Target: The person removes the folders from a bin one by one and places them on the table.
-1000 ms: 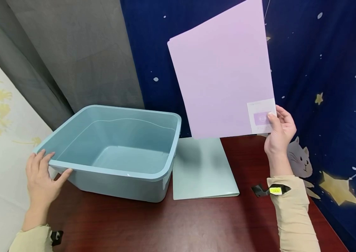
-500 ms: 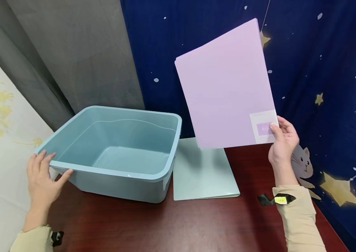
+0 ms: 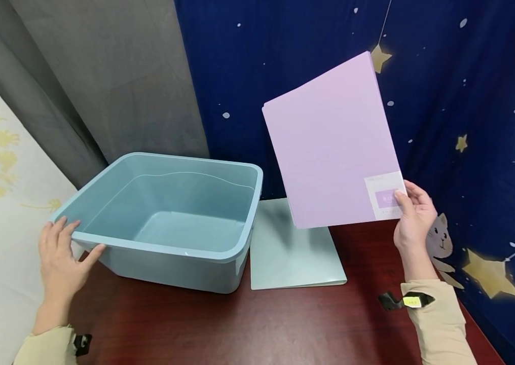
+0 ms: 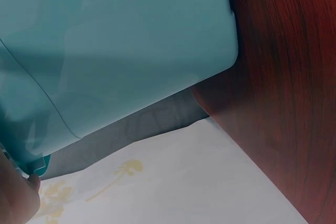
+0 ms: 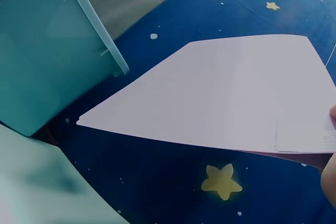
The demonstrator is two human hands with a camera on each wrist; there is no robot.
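My right hand [image 3: 414,218] pinches a light purple folder [image 3: 330,152] by its lower right corner, the thumb on a white label [image 3: 384,196] and the other fingers behind. The folder is tilted in the air, its lower edge overlapping the view of a pale green folder [image 3: 296,263] that lies flat on the table. At the near left corner of a blue-green plastic tub [image 3: 166,246], my left hand [image 3: 63,258] holds the rim, fingers over it and thumb outside. The tub's visible inside holds nothing. In the right wrist view the purple folder [image 5: 226,98] shows its broad face.
The dark red wooden table [image 3: 203,324] carries the tub and the green folder, side by side. A navy curtain [image 3: 490,167] with stars hangs behind and to the right, a grey curtain [image 3: 143,81] behind the tub. White patterned cloth [image 3: 2,243] is at the left.
My right hand has moved down and slightly right with the purple folder, lowering it towards the green folder. The left hand and the tub have stayed in place.
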